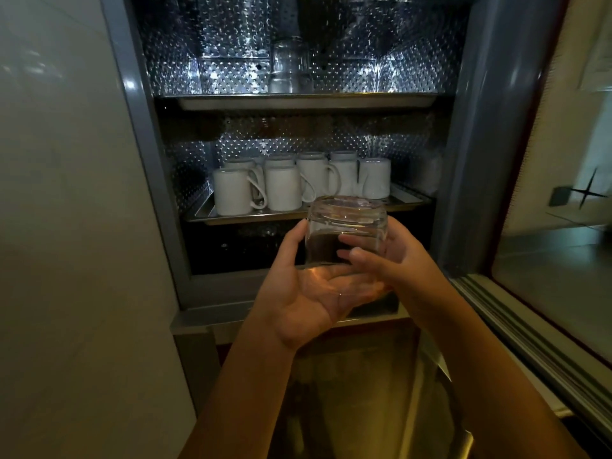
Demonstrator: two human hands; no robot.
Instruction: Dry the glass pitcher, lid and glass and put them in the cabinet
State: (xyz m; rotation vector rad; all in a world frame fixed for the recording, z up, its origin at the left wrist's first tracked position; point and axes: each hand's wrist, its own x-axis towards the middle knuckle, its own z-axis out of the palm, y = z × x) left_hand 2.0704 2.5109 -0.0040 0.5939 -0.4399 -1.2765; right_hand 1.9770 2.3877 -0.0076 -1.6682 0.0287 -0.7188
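A clear drinking glass (346, 226) is held upside down, base upward, just in front of the open cabinet (145, 134). My left hand (298, 293) cups it from below and the left, thumb along its side. My right hand (381, 260) grips its right side, fingers wrapped across the front. On the upper shelf (308, 101) stands a clear glass pitcher (289, 66), dim against the perforated metal back wall. The lid is not in sight.
Several white mugs (284, 183) stand upside down on a metal tray (407, 198) on the middle shelf, leaving a bare strip at its front right. The cabinet's glass door (546, 260) hangs open at right. A steel sink (364, 409) lies below my arms. A pale wall is at left.
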